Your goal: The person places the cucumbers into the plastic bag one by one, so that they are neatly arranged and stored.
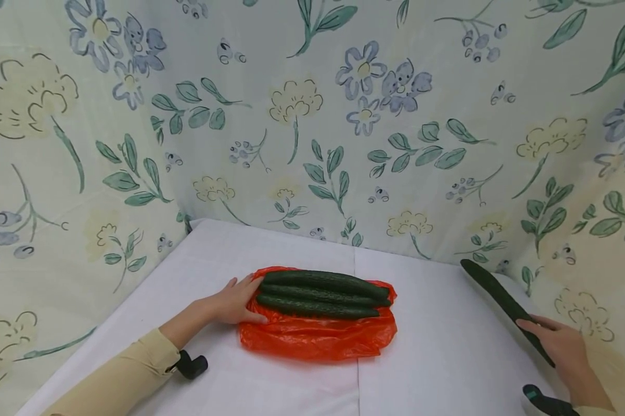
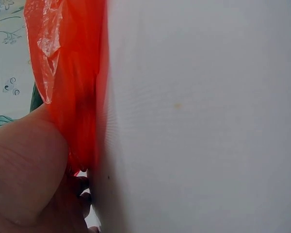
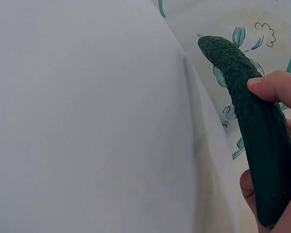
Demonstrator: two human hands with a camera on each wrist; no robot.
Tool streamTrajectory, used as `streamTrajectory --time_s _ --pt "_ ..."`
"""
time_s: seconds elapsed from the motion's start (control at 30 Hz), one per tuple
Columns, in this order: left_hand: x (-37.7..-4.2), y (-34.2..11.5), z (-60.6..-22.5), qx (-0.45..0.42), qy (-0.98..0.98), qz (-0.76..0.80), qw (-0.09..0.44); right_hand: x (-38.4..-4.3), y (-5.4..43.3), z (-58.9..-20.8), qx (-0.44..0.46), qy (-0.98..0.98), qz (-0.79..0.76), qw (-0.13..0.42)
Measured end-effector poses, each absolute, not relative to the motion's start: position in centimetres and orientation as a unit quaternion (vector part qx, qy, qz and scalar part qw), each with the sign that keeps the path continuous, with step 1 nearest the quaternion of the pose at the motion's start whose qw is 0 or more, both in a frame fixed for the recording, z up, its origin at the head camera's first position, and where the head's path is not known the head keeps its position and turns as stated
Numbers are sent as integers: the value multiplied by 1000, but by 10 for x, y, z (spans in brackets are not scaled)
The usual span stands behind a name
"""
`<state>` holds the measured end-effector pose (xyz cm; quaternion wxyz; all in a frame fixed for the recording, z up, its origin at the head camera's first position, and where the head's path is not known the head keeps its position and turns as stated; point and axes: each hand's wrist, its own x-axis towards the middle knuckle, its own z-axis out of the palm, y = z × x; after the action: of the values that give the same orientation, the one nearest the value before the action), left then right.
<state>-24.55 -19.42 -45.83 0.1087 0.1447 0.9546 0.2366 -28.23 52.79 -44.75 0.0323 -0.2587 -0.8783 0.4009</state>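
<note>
Three dark green cucumbers lie side by side on a crumpled red plastic bag on the white-covered table. At the bag's left end, my left hand grips it, with the thumb along the near side and the fingers toward the far side. In the left wrist view, red plastic hangs beside the base of the thumb, and the fingers are partly hidden. Off to the right, my right hand holds another long cucumber near its lower end, tilted with the far tip pointing up and left. The thumb presses across the bumpy skin.
White cloth covers the table, with a crease running down the middle. Floral fabric hangs behind and along both sides. A black device sits at the left wrist, and another at the right wrist.
</note>
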Motion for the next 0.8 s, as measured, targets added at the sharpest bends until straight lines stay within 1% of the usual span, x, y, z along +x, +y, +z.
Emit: streamTrajectory --time_s 0.17,0.57,0.8 --pt "-244 -194 -457 143 954 239 111 -281 517 -435 -226 -891 391 33" --pt "-245 -194 -456 146 954 239 109 -282 492 -417 -188 -900 392 28" --pt "-245 -195 -457 149 952 245 106 -280 475 -409 -113 -922 368 40"
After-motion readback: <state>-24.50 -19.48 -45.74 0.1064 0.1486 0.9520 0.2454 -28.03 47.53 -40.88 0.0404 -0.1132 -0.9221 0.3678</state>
